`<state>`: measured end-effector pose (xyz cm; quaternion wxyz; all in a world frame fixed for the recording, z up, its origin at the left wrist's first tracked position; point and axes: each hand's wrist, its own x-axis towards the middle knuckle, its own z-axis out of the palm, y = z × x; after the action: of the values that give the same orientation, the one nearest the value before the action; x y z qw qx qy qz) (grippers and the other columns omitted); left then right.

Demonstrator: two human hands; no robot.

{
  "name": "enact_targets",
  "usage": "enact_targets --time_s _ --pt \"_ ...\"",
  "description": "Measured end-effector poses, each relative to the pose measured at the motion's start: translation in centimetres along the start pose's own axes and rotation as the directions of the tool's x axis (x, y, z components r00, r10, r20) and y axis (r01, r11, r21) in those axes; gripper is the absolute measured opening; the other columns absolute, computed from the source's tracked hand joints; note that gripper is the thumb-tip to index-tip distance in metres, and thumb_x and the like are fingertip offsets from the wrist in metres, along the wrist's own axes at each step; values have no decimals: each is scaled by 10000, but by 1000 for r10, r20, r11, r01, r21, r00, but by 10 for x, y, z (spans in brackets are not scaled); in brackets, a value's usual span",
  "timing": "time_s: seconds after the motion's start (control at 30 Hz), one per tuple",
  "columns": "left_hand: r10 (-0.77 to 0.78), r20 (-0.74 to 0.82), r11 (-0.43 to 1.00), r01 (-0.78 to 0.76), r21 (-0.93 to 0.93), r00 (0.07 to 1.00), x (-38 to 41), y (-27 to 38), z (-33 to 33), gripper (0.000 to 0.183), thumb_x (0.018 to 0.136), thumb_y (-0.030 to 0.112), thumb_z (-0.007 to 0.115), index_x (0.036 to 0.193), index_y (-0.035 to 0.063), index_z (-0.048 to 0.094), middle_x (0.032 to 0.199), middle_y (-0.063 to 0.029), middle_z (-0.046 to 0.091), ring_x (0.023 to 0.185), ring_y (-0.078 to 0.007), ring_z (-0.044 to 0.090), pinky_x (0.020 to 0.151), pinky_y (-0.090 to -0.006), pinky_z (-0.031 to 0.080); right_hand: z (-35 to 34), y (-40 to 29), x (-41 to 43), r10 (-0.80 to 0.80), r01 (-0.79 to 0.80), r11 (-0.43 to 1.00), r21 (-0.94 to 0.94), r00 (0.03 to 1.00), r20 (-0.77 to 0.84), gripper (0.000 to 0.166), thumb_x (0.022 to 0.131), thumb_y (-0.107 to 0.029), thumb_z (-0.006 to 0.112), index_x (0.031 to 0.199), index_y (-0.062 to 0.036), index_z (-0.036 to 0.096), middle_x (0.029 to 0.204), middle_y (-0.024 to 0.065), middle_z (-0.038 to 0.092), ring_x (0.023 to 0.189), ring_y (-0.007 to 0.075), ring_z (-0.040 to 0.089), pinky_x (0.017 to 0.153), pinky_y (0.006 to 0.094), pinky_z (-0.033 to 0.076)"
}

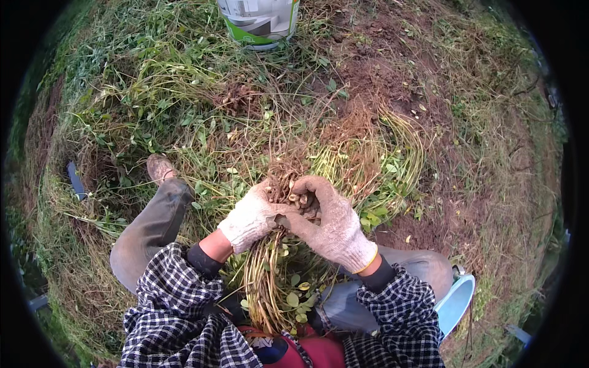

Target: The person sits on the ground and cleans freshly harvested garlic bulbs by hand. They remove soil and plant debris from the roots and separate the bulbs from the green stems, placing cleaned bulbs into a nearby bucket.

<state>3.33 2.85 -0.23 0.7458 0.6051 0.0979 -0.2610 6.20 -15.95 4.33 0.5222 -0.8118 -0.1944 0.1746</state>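
A bunch of uprooted peanut plants [264,280] hangs over my lap, stems toward me and the tangled roots [286,172] pointing away. My left hand [253,216], in a soiled white knit glove, is closed around the bunch where stems meet roots. Against the root end, my gloved right hand [333,221] curls its fingers around several peanut pods [301,200]. Whether those pods are still attached to the roots is hidden by the fingers. Green leaves [294,299] hang beside the stems.
Beyond my hands stands a white and green plastic bucket [260,27]. Pulled plants [395,152] lie to the right, and another clump with roots [234,96] lies ahead. A light-blue plastic container [455,303] sits by my right knee. Bare soil [382,64] shows among cut grass.
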Motion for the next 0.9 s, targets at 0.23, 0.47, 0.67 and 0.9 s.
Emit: enact_targets --time_s 0.23,0.47,0.67,0.9 --pt "-14 98 993 25 -117 995 0 -26 4 501 914 322 687 1275 5 544 1116 -101 666 989 -210 632 891 -328 512 6 23 1 19 -15 998 66 998 -67 297 918 -291 680 1067 -60 568 810 73 639 639 219 624 584 346 511" --pt "-161 126 967 182 -177 979 -9 18 20 353 910 270 690 1156 21 640 941 -58 692 770 -172 658 678 -333 549 -18 9 -1 388 -325 138 936 887 251 362 1010 -501 493 1026 -144 555 608 -51 357 420 69 361 358 210 256" --pt "-177 -136 964 145 -221 975 -16 38 19 243 960 151 612 1147 -1 643 1019 -89 687 887 -180 674 801 -326 558 -34 32 8 481 -295 674 678 871 -99 372 1017 -323 530 1204 -3 560 864 81 645 603 126 617 477 237 516" --pt "-199 -78 980 201 15 977 -8 35 11 641 908 116 690 1443 19 351 1234 -74 613 1054 -141 603 904 -301 519 -27 3 3 288 -223 809 544 957 -37 304 978 -172 561 1204 16 638 1062 123 686 873 166 665 704 303 576"
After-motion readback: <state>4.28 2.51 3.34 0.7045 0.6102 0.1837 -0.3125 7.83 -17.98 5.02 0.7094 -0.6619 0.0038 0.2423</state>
